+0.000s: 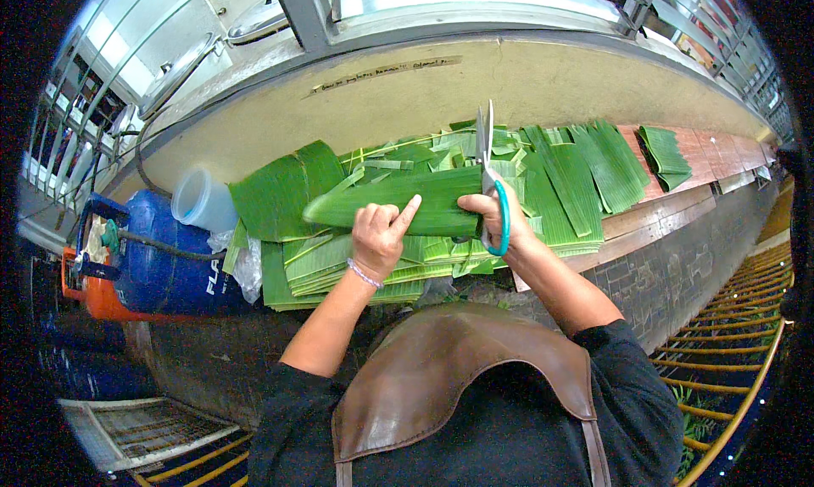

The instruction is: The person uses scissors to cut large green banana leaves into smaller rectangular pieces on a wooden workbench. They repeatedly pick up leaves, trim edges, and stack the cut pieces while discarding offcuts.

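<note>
A long folded piece of banana leaf [445, 197] stretches between my hands, its tapered end to the left. My left hand [377, 239] is closed over the leaf's lower edge, one finger stretched across it; a beaded bracelet circles that wrist. At the squared right end, my right thumb presses on the leaf. The same right hand [514, 232] holds scissors [494, 181] with teal handles, blades pointing up and almost together. Right-hand fingers are partly hidden behind the handles and leaf. Beneath both hands spreads a pile of cut banana leaves [339, 275].
More leaf pieces [606, 165] lie rightward along a reddish-brown bench [708, 160] against a yellowish wall [543, 71]. At left stand a blue drum [161, 258] and a translucent plastic tub [203, 198] beside a clear plastic bag [247, 271]. A yellow railing [729, 377] curves along the lower right.
</note>
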Demonstrator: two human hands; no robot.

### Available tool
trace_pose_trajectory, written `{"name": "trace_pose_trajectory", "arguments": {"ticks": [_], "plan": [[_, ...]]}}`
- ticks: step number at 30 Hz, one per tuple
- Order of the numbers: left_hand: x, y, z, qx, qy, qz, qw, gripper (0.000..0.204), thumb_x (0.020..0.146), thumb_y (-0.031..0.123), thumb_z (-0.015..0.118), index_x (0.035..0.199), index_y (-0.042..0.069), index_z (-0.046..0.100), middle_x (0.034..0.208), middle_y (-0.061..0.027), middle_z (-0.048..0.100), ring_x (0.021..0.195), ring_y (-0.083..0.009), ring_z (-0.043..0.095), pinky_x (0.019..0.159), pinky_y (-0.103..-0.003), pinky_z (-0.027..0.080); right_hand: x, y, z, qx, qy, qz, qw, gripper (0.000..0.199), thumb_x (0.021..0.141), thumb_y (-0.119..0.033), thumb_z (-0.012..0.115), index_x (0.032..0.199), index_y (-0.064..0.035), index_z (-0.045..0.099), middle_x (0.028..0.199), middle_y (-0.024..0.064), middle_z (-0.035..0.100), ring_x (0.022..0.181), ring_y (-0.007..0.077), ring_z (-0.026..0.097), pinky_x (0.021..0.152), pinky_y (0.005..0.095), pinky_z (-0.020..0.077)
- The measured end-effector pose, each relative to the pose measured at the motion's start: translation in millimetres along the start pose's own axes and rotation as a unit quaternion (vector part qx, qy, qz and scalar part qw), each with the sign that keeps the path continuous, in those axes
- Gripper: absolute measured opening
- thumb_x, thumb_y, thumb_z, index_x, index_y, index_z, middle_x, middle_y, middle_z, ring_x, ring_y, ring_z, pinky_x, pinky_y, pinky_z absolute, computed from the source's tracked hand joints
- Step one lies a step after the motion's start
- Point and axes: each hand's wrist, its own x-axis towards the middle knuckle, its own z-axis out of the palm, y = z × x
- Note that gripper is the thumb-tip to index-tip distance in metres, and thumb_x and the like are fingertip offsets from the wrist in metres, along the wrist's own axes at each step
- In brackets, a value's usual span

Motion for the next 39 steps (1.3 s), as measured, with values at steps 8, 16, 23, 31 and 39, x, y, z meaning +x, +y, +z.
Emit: {"name": "trace_pose_trajectory", "arguments": {"ticks": [8,16,23,31,39], "plan": [[-33,10,-9,-0.357,-0.151,-0.465,0.796,0.111,0.066,-0.004,0.075,0.149,0.012,0.003,0.104,-0.0148,0.051,0.092,-0.0327,0.061,0.076,-0.040,0.054,-18,-16,36,-0.311,-0.110,-0.138,0.934,0.049,0.067,0.002,0.066,0.115,-0.0033,0.054,0.094,0.0100,0.062,0.085,0.0164,0.059,0.075,0.0297,0.0481],[-7,-30,-52,-0.773,-0.062,-0.573,0.267,0.049,0.096,0.038,0.047,0.129,0.002,0.045,0.124,-0.0175,0.056,0.110,-0.0311,0.057,0.098,-0.047,0.044,-28,-41,77,-0.470,-0.397,-0.454,0.644,0.035,0.076,-0.010,0.060,0.110,-0.0047,0.052,0.076,0.0120,0.053,0.074,0.0308,0.058,0.067,0.0420,0.0468],[0,-32,-32,-0.662,0.023,-0.530,0.530,0.070,0.078,-0.011,0.063,0.140,0.011,0.040,0.127,-0.0116,0.054,0.107,-0.0246,0.058,0.090,-0.038,0.051,-41,-22,74,-0.536,-0.406,-0.557,0.487,0.027,0.078,-0.019,0.055,0.103,-0.0083,0.054,0.074,0.0057,0.052,0.073,0.0226,0.057,0.063,0.0353,0.0470],[22,-63,-55,-0.658,0.132,-0.470,0.574,0.057,0.077,-0.013,0.064,0.130,0.008,0.054,0.121,-0.0098,0.057,0.104,-0.0194,0.057,0.089,-0.032,0.051,-47,-30,24,-0.527,-0.326,-0.462,0.635,0.039,0.071,-0.010,0.065,0.108,-0.0073,0.056,0.081,0.0093,0.052,0.081,0.0265,0.055,0.074,0.0397,0.0448],[50,-63,-59,-0.673,0.153,-0.422,0.588,0.060,0.078,-0.011,0.066,0.132,0.011,0.052,0.122,-0.0086,0.056,0.104,-0.0178,0.057,0.089,-0.032,0.051,-14,-21,12,-0.087,-0.175,-0.072,0.978,0.049,0.086,-0.035,0.067,0.119,-0.0032,0.049,0.091,0.0057,0.057,0.085,0.0179,0.059,0.079,0.0332,0.0494]]}}
